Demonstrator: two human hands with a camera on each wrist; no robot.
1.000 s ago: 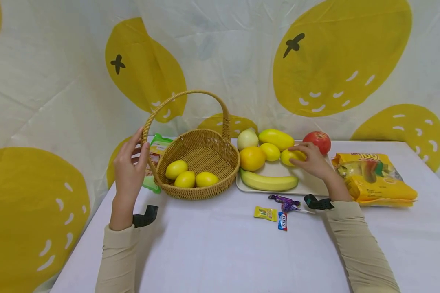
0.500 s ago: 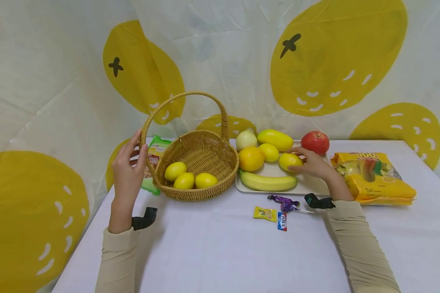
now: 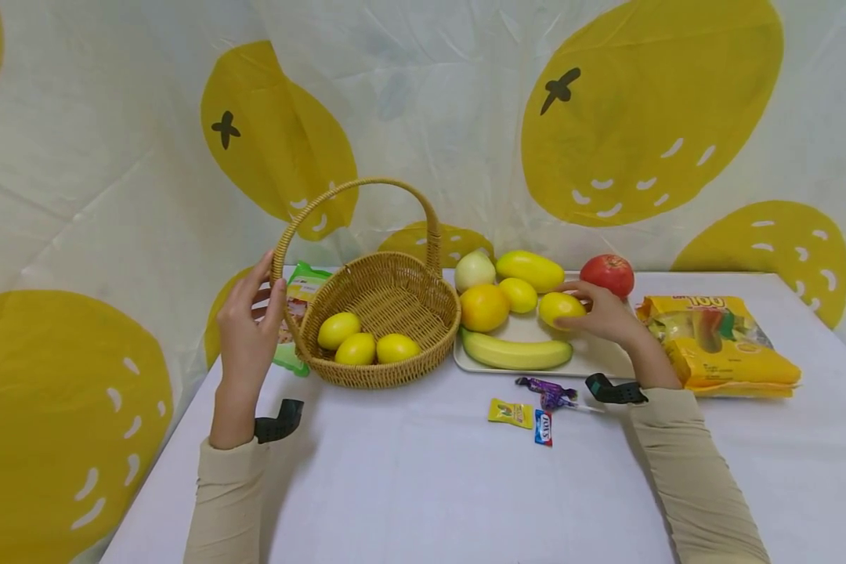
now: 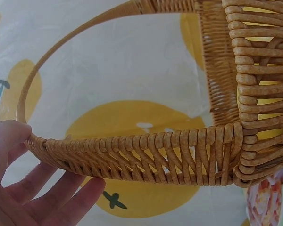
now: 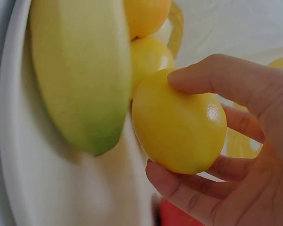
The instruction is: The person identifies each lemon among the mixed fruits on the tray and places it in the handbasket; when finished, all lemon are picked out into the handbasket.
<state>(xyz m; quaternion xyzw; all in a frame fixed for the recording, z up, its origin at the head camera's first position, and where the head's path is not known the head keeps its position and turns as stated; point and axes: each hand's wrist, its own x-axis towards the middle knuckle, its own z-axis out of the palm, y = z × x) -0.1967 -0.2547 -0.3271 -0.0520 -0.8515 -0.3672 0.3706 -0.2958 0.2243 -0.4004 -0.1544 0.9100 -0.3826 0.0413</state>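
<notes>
My left hand holds the side of the tall handle of a wicker basket, thumb on one side and fingers on the other. Three lemons lie in the basket's near left part. Over on the tray, my right hand grips another lemon, its thumb on one side and fingertips under the other. Beside that lemon are a second lemon, an orange fruit and a banana.
At the tray's back are a pale round fruit, a long yellow fruit and a red fruit. Wrapped candies and a lollipop lie in front. A yellow bag stands right; a green packet lies behind the basket.
My right hand's fingers have shifted from the top of the lemon to around its right side. The left hand and the basket stay where they were.
</notes>
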